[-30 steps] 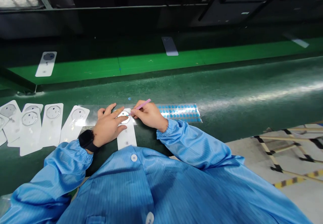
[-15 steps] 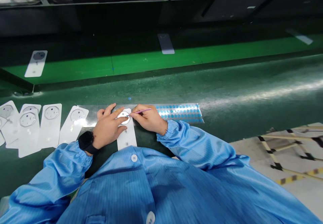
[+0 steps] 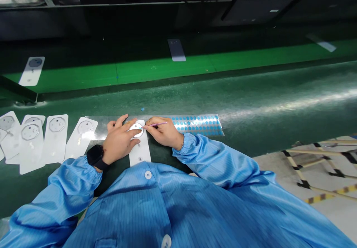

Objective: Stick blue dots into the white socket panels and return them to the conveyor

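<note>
- White panel (image 3: 140,152) flat by worktop's (image 3: 245,125) near edge
- Loose panels (image 3: 55,142), some overlapping, along same edge, left of left hand
- Left hand (image 3: 119,140): grip wide, fingers spread on panel's upper part
- Right hand (image 3: 165,132): narrow pinch holding pink stick (image 3: 158,124), tip at panel's octagon
- Blue-dot sheet (image 3: 196,125) just beside right hand
- Beyond worktop's far edge: green strip (image 3: 145,75), more panels (image 3: 178,53) well apart
</note>
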`<action>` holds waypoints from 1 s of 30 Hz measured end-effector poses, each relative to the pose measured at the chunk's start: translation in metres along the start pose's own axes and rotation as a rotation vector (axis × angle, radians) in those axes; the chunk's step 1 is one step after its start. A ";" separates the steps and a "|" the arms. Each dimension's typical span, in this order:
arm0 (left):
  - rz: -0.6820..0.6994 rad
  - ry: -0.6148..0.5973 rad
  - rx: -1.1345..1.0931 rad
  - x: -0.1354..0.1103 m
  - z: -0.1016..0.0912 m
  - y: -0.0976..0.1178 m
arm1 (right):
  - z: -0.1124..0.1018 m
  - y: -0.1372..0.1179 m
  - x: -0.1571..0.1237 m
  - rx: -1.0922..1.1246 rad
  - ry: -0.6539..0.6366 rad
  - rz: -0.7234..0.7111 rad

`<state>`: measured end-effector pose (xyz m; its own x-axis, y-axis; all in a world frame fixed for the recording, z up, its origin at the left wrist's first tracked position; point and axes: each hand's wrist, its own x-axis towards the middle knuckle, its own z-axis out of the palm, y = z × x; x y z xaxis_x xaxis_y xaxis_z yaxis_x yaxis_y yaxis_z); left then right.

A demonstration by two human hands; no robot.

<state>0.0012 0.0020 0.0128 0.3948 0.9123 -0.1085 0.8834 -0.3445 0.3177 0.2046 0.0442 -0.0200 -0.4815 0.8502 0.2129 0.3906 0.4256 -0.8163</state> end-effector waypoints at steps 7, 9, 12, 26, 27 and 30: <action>-0.008 -0.003 -0.001 0.001 -0.001 0.001 | 0.001 -0.002 0.000 0.004 -0.009 -0.010; -0.015 -0.001 -0.011 0.001 -0.001 0.001 | 0.000 -0.001 0.000 -0.006 -0.007 -0.009; -0.019 0.006 -0.042 0.001 0.000 0.000 | 0.000 0.001 0.000 -0.019 0.001 0.017; -0.024 0.007 -0.102 0.005 0.003 -0.004 | 0.003 0.003 0.009 0.449 0.115 0.282; -0.034 0.008 -0.124 0.005 0.003 -0.004 | 0.002 0.004 0.012 0.571 0.153 0.332; -0.073 0.041 -0.224 0.008 0.000 -0.008 | -0.004 0.006 0.020 0.835 0.301 0.368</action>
<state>-0.0027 0.0124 0.0098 0.3175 0.9428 -0.1019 0.8291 -0.2239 0.5123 0.2007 0.0649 -0.0186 -0.1733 0.9799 -0.0992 -0.2639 -0.1432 -0.9538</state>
